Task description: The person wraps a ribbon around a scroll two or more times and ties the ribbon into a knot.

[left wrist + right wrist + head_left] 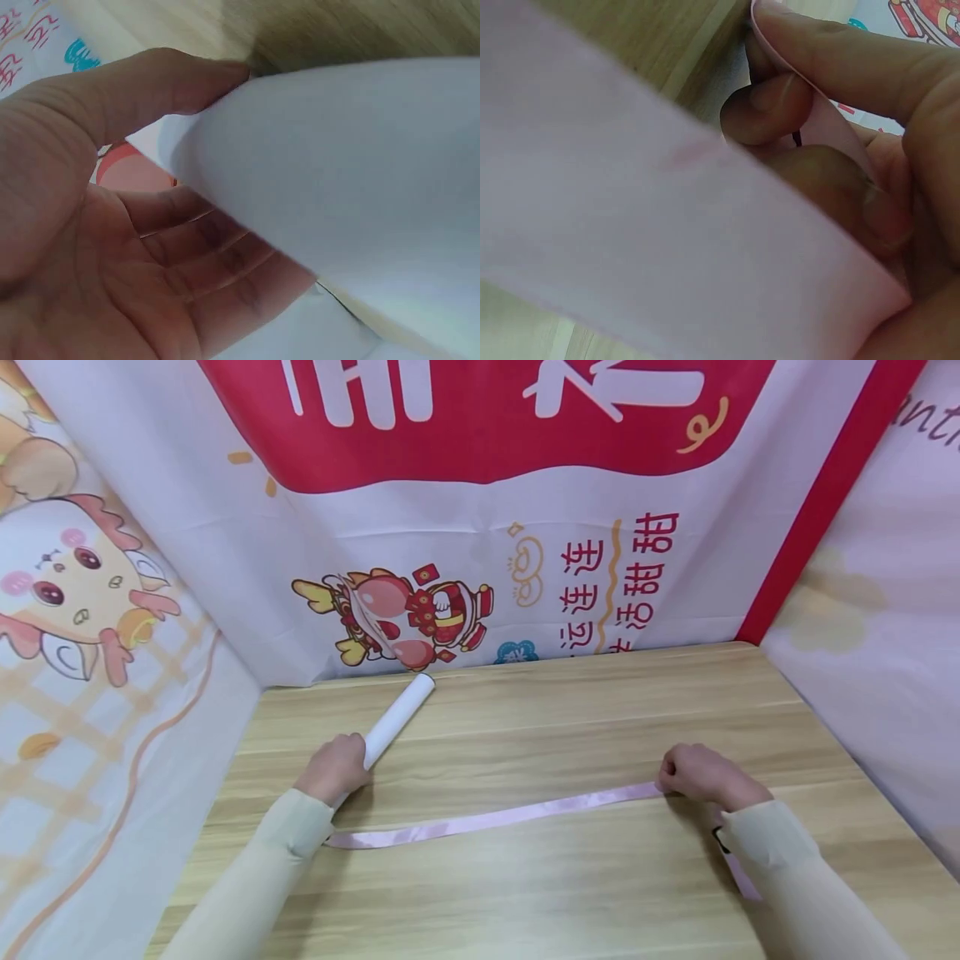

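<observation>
A white roll [401, 714] slants across the table's left part, its far end near the back edge. My left hand [335, 768] grips its nearer part; in the left wrist view the thumb and fingers of that hand [142, 202] curl round the white sheet surface [337, 165]. A pink ribbon [510, 817] stretches from beside my left wrist to my right hand [708, 774], which pinches it, with a tail hanging below the wrist. In the right wrist view curled fingers [825, 157] hold the ribbon [652, 202], which passes through the hand.
The wooden table [555, 710] is bordered at the back by a white and red printed cloth [465, 514]. Printed cloths also stand along the left [172, 610] and right [885, 635] sides.
</observation>
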Demonstrator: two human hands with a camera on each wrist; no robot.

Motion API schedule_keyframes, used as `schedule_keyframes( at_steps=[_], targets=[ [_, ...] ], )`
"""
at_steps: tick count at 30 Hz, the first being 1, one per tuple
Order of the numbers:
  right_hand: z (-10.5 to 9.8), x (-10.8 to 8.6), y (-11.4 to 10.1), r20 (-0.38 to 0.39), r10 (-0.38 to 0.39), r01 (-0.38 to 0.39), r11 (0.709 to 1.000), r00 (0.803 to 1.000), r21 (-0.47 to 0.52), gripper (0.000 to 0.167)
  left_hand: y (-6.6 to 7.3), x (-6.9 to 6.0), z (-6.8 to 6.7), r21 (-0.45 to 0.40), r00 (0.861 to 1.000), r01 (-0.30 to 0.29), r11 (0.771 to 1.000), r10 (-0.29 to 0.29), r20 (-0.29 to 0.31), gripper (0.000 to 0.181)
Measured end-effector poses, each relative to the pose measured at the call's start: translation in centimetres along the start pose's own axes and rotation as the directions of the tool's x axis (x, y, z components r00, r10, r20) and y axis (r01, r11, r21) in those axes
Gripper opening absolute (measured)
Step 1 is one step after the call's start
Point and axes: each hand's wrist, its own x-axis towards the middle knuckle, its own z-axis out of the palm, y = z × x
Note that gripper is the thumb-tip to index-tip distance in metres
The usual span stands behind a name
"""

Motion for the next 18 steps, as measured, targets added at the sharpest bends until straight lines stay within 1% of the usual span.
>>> schedule_keyframes(
  at_steps=[4, 6, 8, 10, 12, 14, 15, 16, 18],
  targets=[
    [0.0, 0.2, 0.0, 0.006, 0.018, -0.018, 1.0, 1.0, 0.001, 0.014, -0.4, 0.0, 0.0, 0.037, 1.0, -0.019, 0.999, 0.019, -0.017, 0.034],
    [0.1, 0.2, 0.0, 0.01, 0.025, -0.025, 1.0, 1.0, 0.002, 0.014, -0.5, -0.2, 0.0, 0.061, 0.999, -0.035, 0.998, 0.037, -0.039, 0.034],
    [0.1, 0.2, 0.0, 0.01, 0.029, -0.029, 1.0, 1.0, 0.005, 0.014, -0.5, -0.4, 0.0, 0.083, 0.994, -0.062, 0.995, 0.07, -0.087, 0.032],
    [0.1, 0.1, 0.0, 0.009, 0.027, -0.027, 1.0, 1.0, 0.002, 0.014, -0.2, -0.8, -0.1, 0.103, 0.983, -0.097, 0.99, 0.112, -0.145, 0.033],
    [0.0, 0.1, -0.1, 0.01, 0.025, -0.025, 1.0, 1.0, 0.001, 0.013, 0.4, -1.1, -0.3, 0.119, 0.964, -0.15, 0.981, 0.172, -0.201, 0.035],
    [-0.1, 0.1, -0.1, 0.011, 0.022, -0.022, 1.0, 1.0, -0.001, 0.013, 1.4, -1.4, -0.4, 0.134, 0.942, -0.21, 0.968, 0.238, -0.237, 0.038],
    [-0.1, 0.1, -0.1, 0.013, 0.023, -0.022, 1.0, 1.0, -0.003, 0.014, 2.1, -1.6, -0.4, 0.152, 0.931, -0.239, 0.959, 0.271, -0.245, 0.04],
    [-0.1, 0.1, -0.2, 0.018, 0.027, -0.027, 1.0, 0.999, -0.002, 0.014, 2.8, -1.8, -0.5, 0.18, 0.917, -0.269, 0.946, 0.309, -0.252, 0.041],
    [0.0, 0.2, -0.2, 0.027, 0.034, -0.034, 0.999, 0.999, 0.001, 0.014, 4.2, -1.9, -0.4, 0.245, 0.883, -0.328, 0.912, 0.389, -0.263, 0.044]
  ],
)
